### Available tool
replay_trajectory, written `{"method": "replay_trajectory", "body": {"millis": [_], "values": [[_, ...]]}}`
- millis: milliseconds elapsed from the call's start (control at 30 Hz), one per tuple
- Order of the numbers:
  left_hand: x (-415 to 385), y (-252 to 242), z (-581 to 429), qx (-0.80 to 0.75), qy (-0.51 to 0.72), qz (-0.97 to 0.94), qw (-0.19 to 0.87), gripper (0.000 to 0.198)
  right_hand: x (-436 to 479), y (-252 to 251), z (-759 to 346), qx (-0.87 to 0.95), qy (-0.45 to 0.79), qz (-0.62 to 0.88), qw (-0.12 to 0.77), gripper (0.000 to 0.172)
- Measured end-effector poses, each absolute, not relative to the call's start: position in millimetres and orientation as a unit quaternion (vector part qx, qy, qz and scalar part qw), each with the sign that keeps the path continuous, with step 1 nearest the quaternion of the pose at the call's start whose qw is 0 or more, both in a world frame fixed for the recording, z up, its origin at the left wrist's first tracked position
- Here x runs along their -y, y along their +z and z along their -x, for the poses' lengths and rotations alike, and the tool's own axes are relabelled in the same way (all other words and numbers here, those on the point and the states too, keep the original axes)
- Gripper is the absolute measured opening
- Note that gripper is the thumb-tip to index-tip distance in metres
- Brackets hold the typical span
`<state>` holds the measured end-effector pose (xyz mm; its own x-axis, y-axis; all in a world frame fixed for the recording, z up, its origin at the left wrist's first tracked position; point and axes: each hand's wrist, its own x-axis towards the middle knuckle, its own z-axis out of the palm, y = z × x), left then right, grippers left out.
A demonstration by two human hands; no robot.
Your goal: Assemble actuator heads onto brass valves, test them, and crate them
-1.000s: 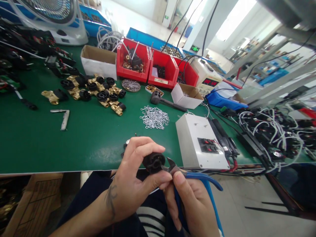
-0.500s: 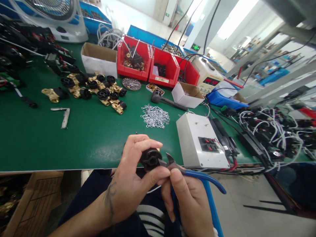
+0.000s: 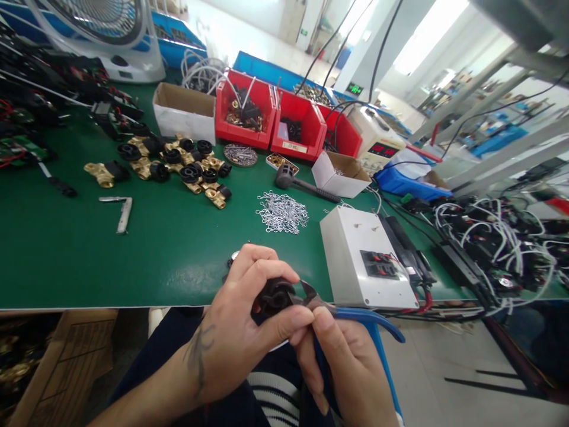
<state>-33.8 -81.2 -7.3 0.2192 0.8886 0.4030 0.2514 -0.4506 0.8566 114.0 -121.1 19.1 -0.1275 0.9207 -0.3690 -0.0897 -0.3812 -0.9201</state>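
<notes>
One black fitting (image 3: 275,298), prob. plastic, is sitting in the L hand (image 3: 240,323), near the front edge of the table (image 3: 178,258); its round, matte face is showing curved ridges & a recessed ctr. L hand is curling closed round it, fingers over top, thumb underneath. R hand (image 3: 351,362) is closing on the pliers (image 3: 364,315): smooth blue handles, dull grey metal head. Plier jaws are standing apart in a V, lower tip lying at the fitting's rim; exact contact can't be told, partly hidden by L thumb. Thumb tips are nearly meeting by the pivot.

Table surface is looking green, smooth, slightly glossy. Beyond the hands, a loose pile of wire clips (image 3: 282,212) is lying tangled, shiny, looped. Brass fittings w/ black ribbed caps (image 3: 191,172) are clustering to the L, approx. T-shaped; an L-shaped piece (image 3: 124,214), pale & rough-looking, is resting nearer. Dark grey hammer (image 3: 284,177) is lying behind the clips, handle angling R. Round dish (image 3: 240,155) is holding thin metal pins. Light grey box (image 3: 347,255), flat-faced, w/ 2 small toggles, is standing R of the clips. Red bins (image 3: 296,148), glossy plastic, are lining the back beside a white cardboard carton (image 3: 184,123).
</notes>
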Motion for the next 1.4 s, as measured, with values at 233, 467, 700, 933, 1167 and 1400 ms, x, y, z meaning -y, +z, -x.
{"method": "replay_trajectory", "body": {"millis": [233, 467, 700, 933, 1167, 1400], "values": [[79, -5, 30, -0.404, 0.485, -0.697, 0.339, 0.015, 122, 17, -115, 0.396, 0.619, 0.543, 0.406, 0.055], [81, -16, 26, -0.426, 0.42, -0.606, 0.524, 0.039, 120, 14, -121, 0.404, 0.592, 0.539, 0.443, 0.065], [74, -13, 23, -0.391, 0.484, -0.553, 0.554, 0.032, 124, 13, -129, 0.386, 0.596, 0.527, 0.467, 0.052], [74, -9, 20, -0.389, 0.508, -0.489, 0.593, 0.037, 127, 12, -127, 0.403, 0.596, 0.536, 0.441, 0.056], [80, -13, 20, -0.367, 0.474, -0.513, 0.614, 0.041, 125, 7, -130, 0.527, 0.41, 0.511, 0.542, 0.019], [80, -12, 21, -0.379, 0.475, -0.575, 0.547, 0.033, 135, 0, -131, 0.585, 0.309, 0.484, 0.573, 0.029]]}}
